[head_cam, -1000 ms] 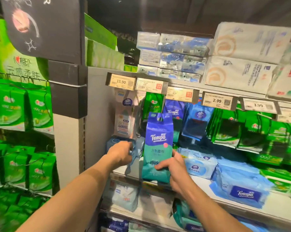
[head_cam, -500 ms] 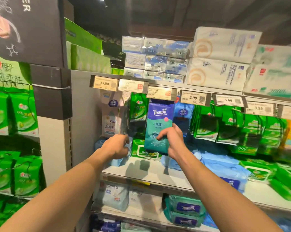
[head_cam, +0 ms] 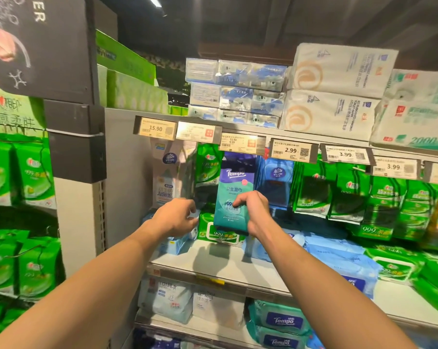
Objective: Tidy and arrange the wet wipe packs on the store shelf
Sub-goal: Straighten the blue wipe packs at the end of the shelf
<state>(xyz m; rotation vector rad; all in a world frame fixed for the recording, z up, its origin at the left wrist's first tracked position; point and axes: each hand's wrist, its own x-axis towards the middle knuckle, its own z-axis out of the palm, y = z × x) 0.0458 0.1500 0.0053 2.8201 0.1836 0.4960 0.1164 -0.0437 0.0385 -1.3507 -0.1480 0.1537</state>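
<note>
While the right hand [head_cam: 251, 210] pinches the tall blue-and-teal Tempo wet wipe pack [head_cam: 234, 195] upright among the hanging packs under the price tags, the left hand [head_cam: 175, 217] has curled fingers on a pale blue soft pack [head_cam: 177, 244] lying on the white shelf [head_cam: 220, 263].

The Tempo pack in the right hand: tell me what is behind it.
Behind the Tempo pack, held by the right hand, hang a green pack to its left and a blue Vinda pack to its right. Whatever hangs directly behind is covered.
</note>
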